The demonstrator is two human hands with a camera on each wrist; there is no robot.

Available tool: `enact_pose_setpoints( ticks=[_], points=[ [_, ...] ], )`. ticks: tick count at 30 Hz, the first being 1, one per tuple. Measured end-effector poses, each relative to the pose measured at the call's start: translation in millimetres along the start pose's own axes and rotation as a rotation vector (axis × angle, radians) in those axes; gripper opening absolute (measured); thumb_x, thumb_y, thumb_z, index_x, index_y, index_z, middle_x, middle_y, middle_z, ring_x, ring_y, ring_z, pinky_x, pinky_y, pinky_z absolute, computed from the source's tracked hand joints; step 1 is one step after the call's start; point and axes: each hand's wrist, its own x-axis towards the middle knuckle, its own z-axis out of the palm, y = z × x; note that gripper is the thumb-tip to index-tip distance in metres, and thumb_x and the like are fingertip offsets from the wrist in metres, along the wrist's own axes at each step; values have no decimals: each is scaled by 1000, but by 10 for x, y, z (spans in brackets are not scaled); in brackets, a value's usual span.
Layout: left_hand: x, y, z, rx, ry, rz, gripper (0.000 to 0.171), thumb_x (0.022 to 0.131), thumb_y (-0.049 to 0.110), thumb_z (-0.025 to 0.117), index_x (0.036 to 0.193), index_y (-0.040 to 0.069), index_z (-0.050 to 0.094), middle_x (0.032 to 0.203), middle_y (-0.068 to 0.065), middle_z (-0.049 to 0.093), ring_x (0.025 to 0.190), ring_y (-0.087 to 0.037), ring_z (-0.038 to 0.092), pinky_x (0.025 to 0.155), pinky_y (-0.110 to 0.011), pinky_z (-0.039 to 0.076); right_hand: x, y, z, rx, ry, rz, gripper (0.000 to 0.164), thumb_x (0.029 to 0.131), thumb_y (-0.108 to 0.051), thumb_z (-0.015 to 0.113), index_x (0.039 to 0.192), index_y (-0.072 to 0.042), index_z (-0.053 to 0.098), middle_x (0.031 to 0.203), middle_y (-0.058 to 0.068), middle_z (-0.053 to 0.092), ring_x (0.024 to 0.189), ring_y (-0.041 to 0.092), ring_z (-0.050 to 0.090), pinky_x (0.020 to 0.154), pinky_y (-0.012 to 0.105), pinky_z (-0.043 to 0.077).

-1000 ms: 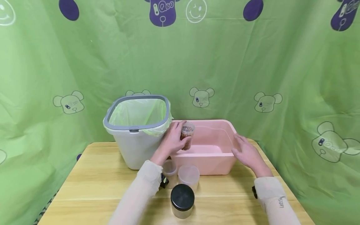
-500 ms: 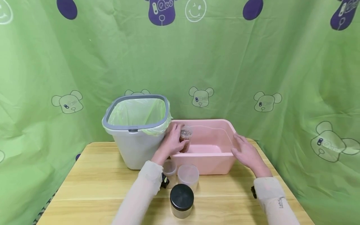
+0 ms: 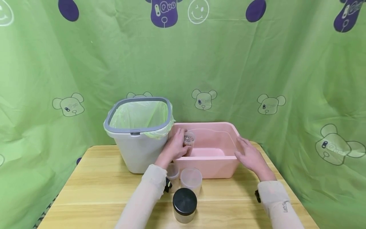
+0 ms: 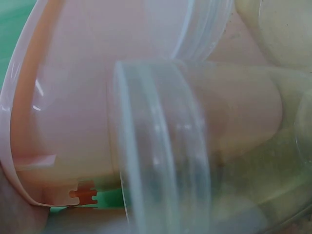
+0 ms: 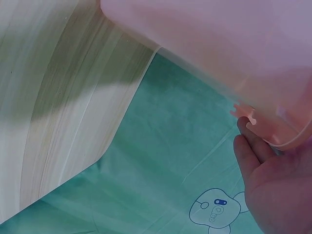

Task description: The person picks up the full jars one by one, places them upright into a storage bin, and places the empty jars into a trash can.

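My left hand [image 3: 175, 145] holds a clear plastic jar [image 3: 189, 140] with a screw neck, brownish contents showing through it. The jar is low inside the left end of the pink tub [image 3: 204, 167], and my fingers hide its left side. At the tub's right end, my right hand [image 3: 253, 158] touches the rim; in the right wrist view its fingers [image 5: 251, 151] lie fairly straight below the rim, outside the wall. Two clear jars [image 3: 191, 179] stand in front of the tub, large and blurred in the left wrist view. Nearer still is a black-lidded jar [image 3: 185, 202].
Left of the tub stands a white bin [image 3: 140, 149] with a grey rim and a pale green liner bag. All of it is on a wooden table [image 3: 108, 187]. Behind hangs a green printed cloth [image 3: 183, 63].
My left hand has lowered the jar deeper into the tub and slightly left. The right hand stays at the tub's right rim.
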Motion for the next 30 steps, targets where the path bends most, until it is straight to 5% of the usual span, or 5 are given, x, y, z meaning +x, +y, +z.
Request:
enact_pose_setpoints(
  ticks=[14,30],
  points=[
    [30,-7,30,179,-99,31,72,83,36,88,145,16,55,142,-6,59,132,-28,56,111,-43,47,17,-6,-1,12,-10,13,73,101,-26,55,162,2,25,166,27,25,144,57,33,114,73,30],
    [10,22,22,242,-165,39,63,79,13,90,135,16,63,133,-3,68,118,-24,66,102,-37,54,21,9,21,9,3,5,72,101,-27,55,161,3,26,166,27,26,143,58,34,113,73,31]
  ],
)
